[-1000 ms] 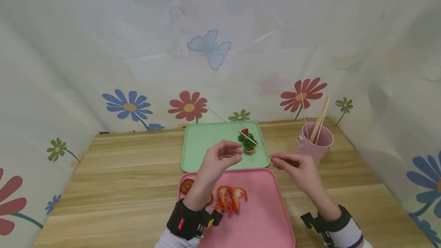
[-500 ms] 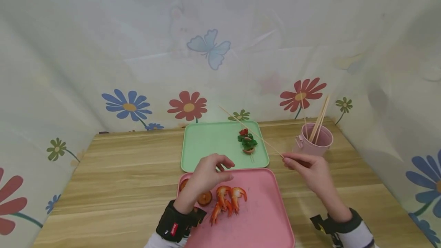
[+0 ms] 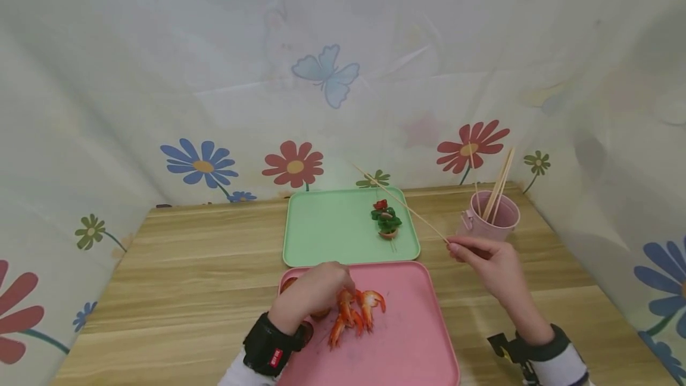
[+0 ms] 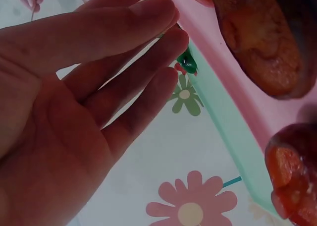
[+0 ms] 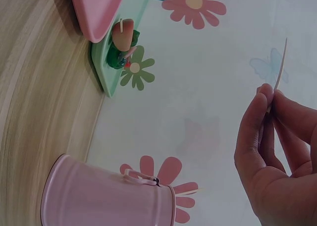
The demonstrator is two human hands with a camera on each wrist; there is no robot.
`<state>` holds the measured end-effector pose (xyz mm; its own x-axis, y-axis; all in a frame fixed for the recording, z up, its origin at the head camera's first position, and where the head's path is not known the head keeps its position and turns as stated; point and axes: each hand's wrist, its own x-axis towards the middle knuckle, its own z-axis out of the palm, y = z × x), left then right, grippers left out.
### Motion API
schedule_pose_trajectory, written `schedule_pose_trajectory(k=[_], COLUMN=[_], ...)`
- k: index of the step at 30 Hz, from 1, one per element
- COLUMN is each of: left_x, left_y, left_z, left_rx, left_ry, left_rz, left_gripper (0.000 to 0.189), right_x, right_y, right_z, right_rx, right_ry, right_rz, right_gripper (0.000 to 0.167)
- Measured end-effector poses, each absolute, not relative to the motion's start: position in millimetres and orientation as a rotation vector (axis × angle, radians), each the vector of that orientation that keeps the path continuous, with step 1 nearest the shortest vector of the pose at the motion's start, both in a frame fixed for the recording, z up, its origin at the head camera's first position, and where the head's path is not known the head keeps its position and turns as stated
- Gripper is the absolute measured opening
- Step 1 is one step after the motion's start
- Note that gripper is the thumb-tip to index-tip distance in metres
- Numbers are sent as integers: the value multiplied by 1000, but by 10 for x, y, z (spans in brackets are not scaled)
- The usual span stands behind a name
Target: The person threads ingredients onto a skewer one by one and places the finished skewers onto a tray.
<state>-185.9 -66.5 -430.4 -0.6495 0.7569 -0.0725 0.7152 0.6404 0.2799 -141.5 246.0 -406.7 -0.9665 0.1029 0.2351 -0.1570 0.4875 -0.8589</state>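
Note:
My right hand (image 3: 490,267) pinches the end of a thin wooden skewer (image 3: 411,210) between thumb and fingers; the skewer slants up to the left with no food on it. Over the pink tray (image 3: 402,344) reaches my left hand (image 3: 316,288), its fingertips right at the cooked shrimp (image 3: 370,302). In the left wrist view its fingers (image 4: 133,80) are loosely extended with nothing between them. Beside them lie round brown slices with orange faces (image 4: 265,42), partly hidden under the hand in the head view.
Behind the pink tray, a mint green tray (image 3: 321,231) bears a loaded skewer with green, red and brown pieces (image 3: 387,222). A pink bucket (image 3: 485,228) holding several skewers (image 3: 498,186) stands at the right on the wooden table (image 3: 203,290). A flowered curtain surrounds the table.
My left hand has come away from the skewer and dropped to the shrimp on the pink tray. The right hand has drawn the skewer to the right.

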Motion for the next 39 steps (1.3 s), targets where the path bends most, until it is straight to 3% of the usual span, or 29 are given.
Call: schedule_pose_trajectory(k=[11, 17, 21, 26, 39], left_x=[-1916, -1982, -2020, -2031, -2069], left_y=[-643, -594, -547, -495, -456], left_z=[-4339, -4313, -4314, -4296, -4253], left_rx=[1283, 1280, 1281, 1244, 1140], left_ry=[2599, 2569, 2562, 2541, 2413], left_rz=[297, 236, 158, 117, 151], left_gripper=[29, 8, 12, 3, 16], right_x=[-1413, -1419, -1419, -1422, -1432], right_y=[2444, 2447, 2457, 2457, 2462], right_z=[-4051, -4053, -4053, -4049, -4064], right_rx=[52, 44, 38, 37, 53], right_ry=[-2479, -2474, -2483, -2481, -2460], right_rz=[1468, 1481, 1473, 1475, 1479], right_gripper=[24, 24, 25, 24, 24])
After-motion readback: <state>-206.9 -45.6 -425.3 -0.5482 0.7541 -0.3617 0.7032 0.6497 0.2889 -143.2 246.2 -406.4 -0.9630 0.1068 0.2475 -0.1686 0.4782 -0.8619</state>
